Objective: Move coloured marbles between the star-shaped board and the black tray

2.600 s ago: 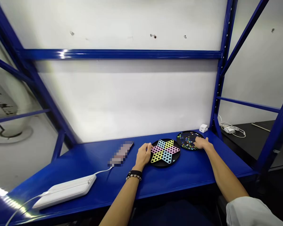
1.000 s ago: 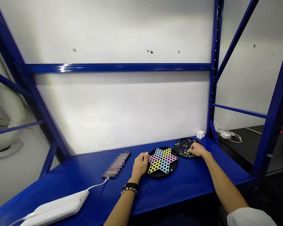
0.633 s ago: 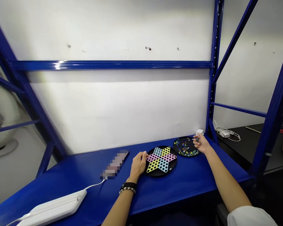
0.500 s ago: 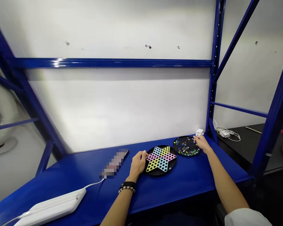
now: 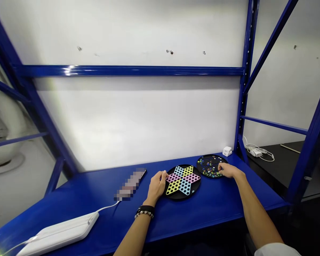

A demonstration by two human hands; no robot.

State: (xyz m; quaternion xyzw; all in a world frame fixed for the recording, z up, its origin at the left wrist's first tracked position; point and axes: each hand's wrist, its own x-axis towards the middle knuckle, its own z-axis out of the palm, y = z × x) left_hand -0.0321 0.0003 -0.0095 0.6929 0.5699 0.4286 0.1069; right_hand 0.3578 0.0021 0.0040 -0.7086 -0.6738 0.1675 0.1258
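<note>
Stretching beneath the star board (image 5: 182,180) is a blue table (image 5: 200,215). Right of the board sits a black tray (image 5: 215,162). The left hand (image 5: 156,185), half-curled, touches the board's left rim; the right hand (image 5: 229,170), fingers narrowed, meets the tray's marbles (image 5: 211,173); whether either grips anything, I cannot tell.

Against the left hand's (image 5: 156,184) fingertips, on their right, I see a round black board (image 5: 183,180) lying flat, its holed star pink, yellow and light blue. Under the right hand's (image 5: 228,171) fingertips I see a flat, round black tray (image 5: 213,177), small multicoloured marbles (image 5: 209,172) scattered across it, thickest toward its near edge.
</note>
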